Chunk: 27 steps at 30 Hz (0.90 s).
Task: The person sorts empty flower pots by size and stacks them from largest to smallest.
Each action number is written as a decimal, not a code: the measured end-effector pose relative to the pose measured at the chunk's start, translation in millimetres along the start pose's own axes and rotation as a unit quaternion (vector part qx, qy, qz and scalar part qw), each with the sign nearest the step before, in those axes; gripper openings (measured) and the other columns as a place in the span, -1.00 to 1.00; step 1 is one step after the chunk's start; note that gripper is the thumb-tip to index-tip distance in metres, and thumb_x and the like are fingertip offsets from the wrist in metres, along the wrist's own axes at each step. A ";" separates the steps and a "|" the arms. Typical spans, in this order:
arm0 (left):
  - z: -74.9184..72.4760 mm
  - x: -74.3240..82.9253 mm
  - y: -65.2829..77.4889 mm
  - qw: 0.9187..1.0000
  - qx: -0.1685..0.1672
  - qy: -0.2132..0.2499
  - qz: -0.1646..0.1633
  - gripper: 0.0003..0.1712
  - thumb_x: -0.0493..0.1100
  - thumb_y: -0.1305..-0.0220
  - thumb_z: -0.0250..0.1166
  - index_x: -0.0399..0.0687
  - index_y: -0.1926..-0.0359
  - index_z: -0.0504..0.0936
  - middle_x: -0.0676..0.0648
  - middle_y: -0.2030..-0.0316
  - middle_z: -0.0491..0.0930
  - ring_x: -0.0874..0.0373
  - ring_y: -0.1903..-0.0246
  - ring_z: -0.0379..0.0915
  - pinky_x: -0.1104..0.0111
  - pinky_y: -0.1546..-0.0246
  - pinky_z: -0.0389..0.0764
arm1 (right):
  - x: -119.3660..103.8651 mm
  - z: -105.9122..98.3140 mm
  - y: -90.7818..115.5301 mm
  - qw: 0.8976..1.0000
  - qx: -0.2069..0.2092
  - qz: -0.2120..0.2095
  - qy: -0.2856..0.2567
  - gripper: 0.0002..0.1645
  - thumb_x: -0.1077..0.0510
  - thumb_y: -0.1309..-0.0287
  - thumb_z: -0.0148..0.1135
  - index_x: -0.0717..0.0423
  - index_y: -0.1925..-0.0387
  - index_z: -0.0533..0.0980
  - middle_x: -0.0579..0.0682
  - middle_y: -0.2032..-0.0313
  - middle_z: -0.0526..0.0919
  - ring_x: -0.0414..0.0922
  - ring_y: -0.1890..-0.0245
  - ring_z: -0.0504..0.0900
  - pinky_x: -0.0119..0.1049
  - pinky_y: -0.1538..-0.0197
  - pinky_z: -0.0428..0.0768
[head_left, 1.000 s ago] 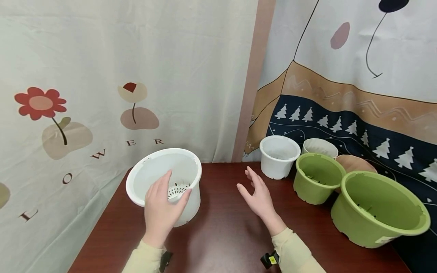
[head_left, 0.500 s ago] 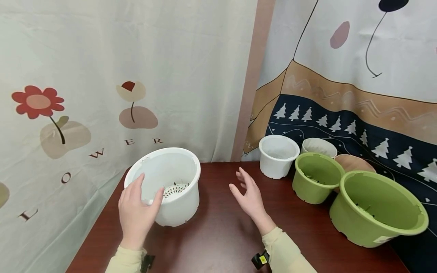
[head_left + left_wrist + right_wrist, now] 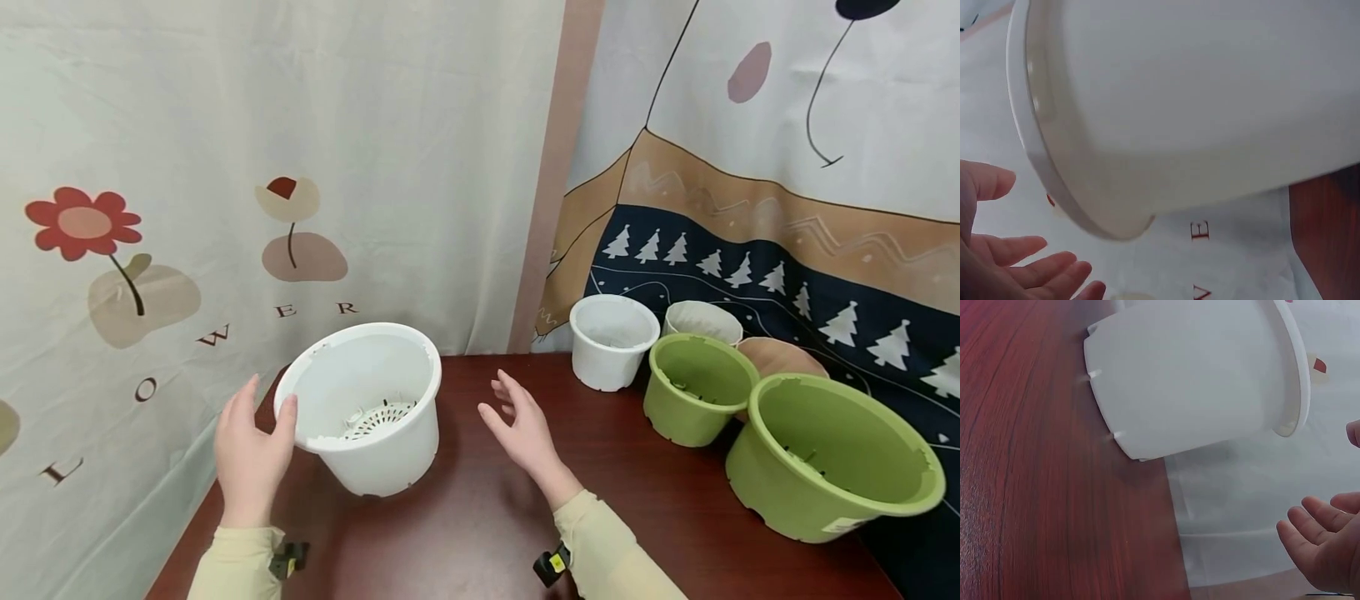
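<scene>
A large white plastic flower pot [image 3: 375,471] with a slotted bottom stands upright on the dark red table, left of the middle in the head view. My left hand [image 3: 251,458] is at its left side, thumb by the rim and fingers spread. In the left wrist view the fingers [image 3: 1054,275] show beside the pot's rim [image 3: 1054,181], apart from it. My right hand [image 3: 521,433] hovers to the pot's right with relaxed fingers, holding nothing. The right wrist view shows those fingers [image 3: 1310,528] away from the pot's wall [image 3: 1191,375].
At the right stand a smaller white pot [image 3: 609,367], a medium green pot [image 3: 686,417] and a large green pot [image 3: 787,492]. Behind them are a cream pot [image 3: 701,321] and a tan round thing [image 3: 783,358]. Printed curtains [image 3: 435,167] hang behind the table [image 3: 450,533].
My left hand has moved left, from in front of the large white pot to its left side. The right hand has drifted left toward the pot. The pots stay in place.
</scene>
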<state>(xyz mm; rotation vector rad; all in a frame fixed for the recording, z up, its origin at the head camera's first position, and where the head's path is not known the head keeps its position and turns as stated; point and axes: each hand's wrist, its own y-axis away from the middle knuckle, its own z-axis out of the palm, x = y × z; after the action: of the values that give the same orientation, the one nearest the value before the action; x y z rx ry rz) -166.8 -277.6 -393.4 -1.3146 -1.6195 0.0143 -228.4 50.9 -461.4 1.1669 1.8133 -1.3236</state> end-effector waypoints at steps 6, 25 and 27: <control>-14.5 -6.8 -15.1 0.991 -0.089 -0.017 -0.103 -0.24 0.01 -0.42 0.15 -0.27 -0.48 0.19 -0.46 -0.32 0.28 -0.43 -0.18 0.33 -0.26 -0.15 0.40 | -2.5 7.0 -4.1 1.000 -0.026 0.011 -0.010 -0.24 0.06 -0.29 0.29 0.21 -0.42 0.27 0.18 -0.20 0.55 0.07 -0.19 0.52 0.01 -0.17 0.58; -17.2 -29.4 -34.6 0.949 -0.217 0.087 -0.212 -0.10 0.07 -0.45 0.11 -0.33 -0.53 -0.06 -0.53 -0.38 0.13 -0.34 -0.23 0.32 0.57 0.28 0.64 | -18.6 27.9 -23.1 0.990 -0.086 0.072 -0.089 -0.23 0.03 -0.33 0.26 0.21 -0.44 0.24 0.25 -0.25 0.49 0.14 -0.20 0.52 0.05 -0.24 0.51; -15.0 -29.2 -36.3 0.943 -0.224 0.102 -0.224 -0.10 0.05 -0.46 0.10 -0.32 -0.54 -0.10 -0.54 -0.39 0.09 -0.34 -0.26 0.28 0.55 0.26 0.66 | -20.0 30.4 -25.9 0.989 -0.090 0.076 -0.088 -0.23 0.02 -0.33 0.26 0.21 -0.44 0.24 0.25 -0.24 0.49 0.14 -0.21 0.51 0.01 -0.23 0.53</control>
<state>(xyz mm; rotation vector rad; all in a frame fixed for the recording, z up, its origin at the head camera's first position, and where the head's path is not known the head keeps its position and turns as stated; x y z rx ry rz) -185.7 -322.0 -385.4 -1.1927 -1.7636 -0.7834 -244.0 13.1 -443.4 1.0360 1.6443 -1.1145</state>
